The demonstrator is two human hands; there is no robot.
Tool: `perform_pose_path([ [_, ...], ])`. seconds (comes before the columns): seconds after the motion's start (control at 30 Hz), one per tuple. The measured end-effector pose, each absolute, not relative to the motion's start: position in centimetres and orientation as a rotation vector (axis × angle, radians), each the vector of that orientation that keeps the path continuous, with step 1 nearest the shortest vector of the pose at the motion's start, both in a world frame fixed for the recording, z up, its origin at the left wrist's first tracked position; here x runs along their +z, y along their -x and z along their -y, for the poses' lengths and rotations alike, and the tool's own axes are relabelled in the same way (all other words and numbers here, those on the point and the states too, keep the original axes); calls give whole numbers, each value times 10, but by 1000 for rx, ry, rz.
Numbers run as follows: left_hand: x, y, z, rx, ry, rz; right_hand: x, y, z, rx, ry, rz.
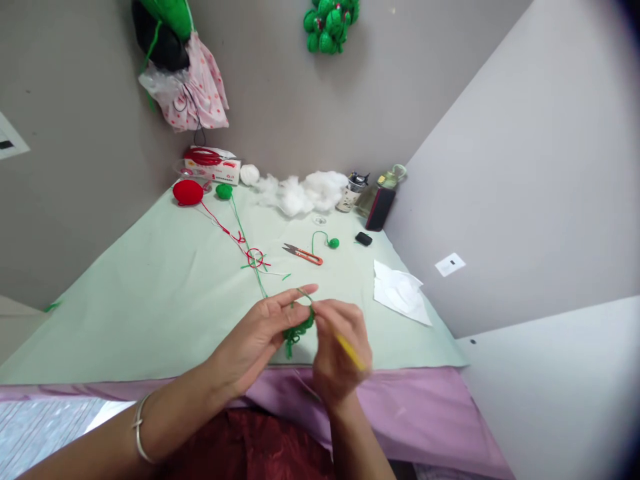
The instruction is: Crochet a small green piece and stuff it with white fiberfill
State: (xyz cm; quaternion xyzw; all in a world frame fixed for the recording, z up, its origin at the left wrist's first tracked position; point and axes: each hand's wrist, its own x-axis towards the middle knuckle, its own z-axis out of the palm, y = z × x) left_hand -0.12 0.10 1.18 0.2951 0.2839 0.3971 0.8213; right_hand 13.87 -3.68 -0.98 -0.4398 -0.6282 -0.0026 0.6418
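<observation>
Between my hands, near the table's front edge, is a small green crochet piece (pixel 299 327) with loops hanging below it. My left hand (pixel 260 330) pinches that piece between thumb and fingers, its index finger stretched out with green yarn running over it. In my right hand (pixel 345 343) is a crochet hook (pixel 350 350) with a yellow handle, its tip at the green stitches. The right hand is slightly blurred. Green yarn (pixel 260 283) leads from the work back to a green yarn ball (pixel 224 191).
Orange-handled thread snips (pixel 303 254) lie beyond my hands, near a small green ball (pixel 334 243). White stuffing (pixel 305 192), a red yarn ball (pixel 188 192) and a phone (pixel 381 209) line the back. A white tissue (pixel 401 291) lies at right; walls border the table.
</observation>
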Motion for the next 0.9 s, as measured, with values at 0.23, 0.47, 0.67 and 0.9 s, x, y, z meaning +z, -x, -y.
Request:
perform_pose_path([
  [0.23,10,0,-3,978,-744,-629,-1,-146,33,562,937,1185],
  [0.47,13,-10,0,940,-702,-621,-7,-144,36,304,1047,1351],
  [0.67,8,-10,-2,860,-645,-619,-11,-148,38,143,1035,1489],
  [0.9,9,-10,-2,871,-684,-626,-8,-156,38,503,998,1352],
])
